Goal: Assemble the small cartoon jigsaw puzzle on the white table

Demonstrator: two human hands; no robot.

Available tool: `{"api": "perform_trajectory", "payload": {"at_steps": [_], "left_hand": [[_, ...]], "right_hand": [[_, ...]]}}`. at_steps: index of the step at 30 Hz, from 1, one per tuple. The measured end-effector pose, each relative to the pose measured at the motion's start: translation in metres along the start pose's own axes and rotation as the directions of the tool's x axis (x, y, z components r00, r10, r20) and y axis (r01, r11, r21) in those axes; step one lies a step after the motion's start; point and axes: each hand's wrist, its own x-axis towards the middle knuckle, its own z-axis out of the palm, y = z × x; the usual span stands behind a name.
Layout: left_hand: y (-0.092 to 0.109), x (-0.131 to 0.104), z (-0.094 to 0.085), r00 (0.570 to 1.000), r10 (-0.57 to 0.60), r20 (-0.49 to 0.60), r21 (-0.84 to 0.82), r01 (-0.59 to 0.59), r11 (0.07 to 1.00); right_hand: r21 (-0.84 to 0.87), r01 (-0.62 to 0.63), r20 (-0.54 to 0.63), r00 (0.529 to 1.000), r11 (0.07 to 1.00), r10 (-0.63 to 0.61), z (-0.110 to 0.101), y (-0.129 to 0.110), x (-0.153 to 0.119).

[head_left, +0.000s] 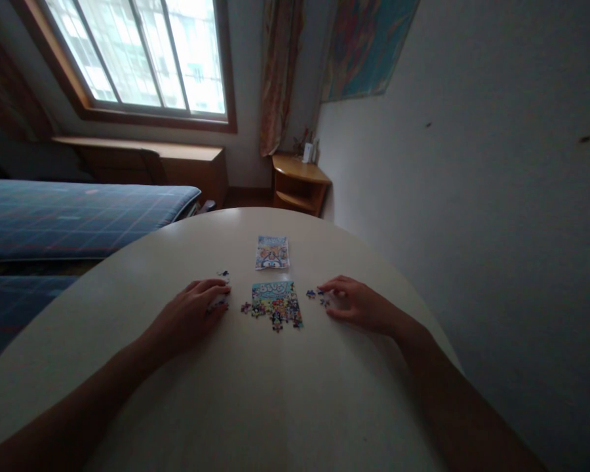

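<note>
A partly joined jigsaw puzzle [276, 303] lies on the white table [275, 393], its upper edge straight and its lower edge ragged. Beyond it is a small picture sheet [272, 253]. Left of the puzzle, my left hand [191, 314] rests over loose pieces, fingers apart; one loose piece [223, 273] lies just past its fingertips. On the right, my right hand [356, 305] has thumb and fingers apart beside several loose pieces [323, 296]. Neither hand visibly holds a piece.
The table's rounded far edge curves in front of a small wooden corner shelf [302, 172]. A bed with a blue plaid cover [78, 219] stands at the left, below a window [142, 52]. A white wall [472, 216] runs along the right.
</note>
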Motion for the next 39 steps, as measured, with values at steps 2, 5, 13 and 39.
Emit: {"api": "perform_trajectory", "payload": {"at_steps": [2,5,13,39], "left_hand": [[-0.002,0.001,-0.004,1.000,-0.013,0.016,-0.009,0.013,1.000],[-0.007,0.002,-0.015,0.997,-0.055,0.061,-0.008,0.056,0.998],[-0.029,-0.002,-0.052,0.912,-0.347,0.218,0.080,0.337,0.938],[-0.029,0.008,-0.024,0.993,-0.092,0.072,-0.153,0.102,0.983]], "right_hand": [[-0.016,-0.014,0.001,1.000,1.000,0.014,-0.002,0.001,-0.001],[-0.037,-0.025,-0.006,1.000,0.999,0.024,-0.002,0.001,-0.001],[-0.093,-0.040,-0.030,0.999,0.995,0.037,0.001,0.002,0.002],[-0.261,0.113,-0.069,0.988,0.959,-0.136,0.036,0.012,0.016]]}}
